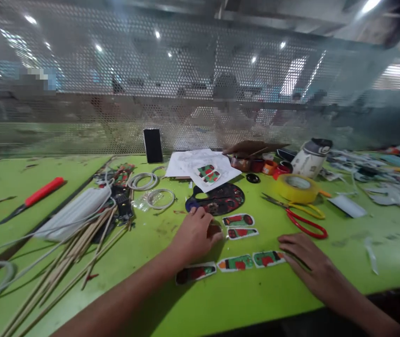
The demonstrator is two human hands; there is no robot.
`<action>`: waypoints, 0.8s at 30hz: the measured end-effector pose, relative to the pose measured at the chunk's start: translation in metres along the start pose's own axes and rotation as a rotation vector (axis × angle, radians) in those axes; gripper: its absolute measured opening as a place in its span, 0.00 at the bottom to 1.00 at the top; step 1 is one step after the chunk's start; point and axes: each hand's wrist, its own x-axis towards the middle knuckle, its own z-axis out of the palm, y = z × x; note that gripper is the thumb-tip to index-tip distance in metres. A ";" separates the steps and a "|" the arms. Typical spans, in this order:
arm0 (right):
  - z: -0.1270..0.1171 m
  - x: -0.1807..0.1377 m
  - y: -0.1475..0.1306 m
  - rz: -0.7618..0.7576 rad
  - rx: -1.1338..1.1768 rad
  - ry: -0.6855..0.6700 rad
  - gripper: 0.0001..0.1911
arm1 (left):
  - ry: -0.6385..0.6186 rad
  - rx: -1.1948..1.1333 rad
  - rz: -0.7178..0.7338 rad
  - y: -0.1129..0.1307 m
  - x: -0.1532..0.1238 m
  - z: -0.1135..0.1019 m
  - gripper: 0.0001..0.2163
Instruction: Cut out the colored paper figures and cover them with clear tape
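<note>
My left hand (195,232) is low over the green table, its fingertips at the front edge of a dark paint-smeared palette (217,199). Its fingers are bent, the thumb stands apart, and no held object shows. To its right lie two red and green painted cut-outs with white borders, an upper cut-out (238,220) and a lower cut-out (242,233). Nearer me is a row of similar pieces: a left piece (196,272), a middle piece (235,263) and a right piece (268,258). My right hand (305,264), fingers extended, touches the right piece's end.
Scissors (301,220) and yellow tape (296,187) lie right. White sheets (203,164) bear another painted piece behind the palette. A phone (153,146) leans against the mesh screen (186,70). Wooden sticks (70,257), cables (144,181) and a red-handled knife (43,192) are left.
</note>
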 end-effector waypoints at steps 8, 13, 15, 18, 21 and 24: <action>0.001 -0.003 0.000 0.045 -0.108 0.070 0.10 | -0.070 0.078 0.068 0.004 -0.014 -0.006 0.14; -0.001 0.001 -0.006 0.022 -0.128 0.130 0.10 | -0.162 0.148 0.174 0.003 -0.014 -0.017 0.09; -0.002 0.002 -0.008 0.013 -0.139 0.172 0.10 | -0.162 0.156 0.185 0.003 -0.014 -0.020 0.07; -0.003 0.003 -0.009 0.023 -0.137 0.205 0.09 | -0.102 0.206 0.139 0.007 -0.017 -0.018 0.07; -0.001 0.002 -0.007 0.012 -0.116 0.210 0.09 | -0.032 0.271 0.120 0.016 -0.020 -0.011 0.11; 0.003 0.003 -0.003 0.009 -0.081 0.205 0.08 | 0.038 0.331 0.114 0.021 -0.020 -0.008 0.12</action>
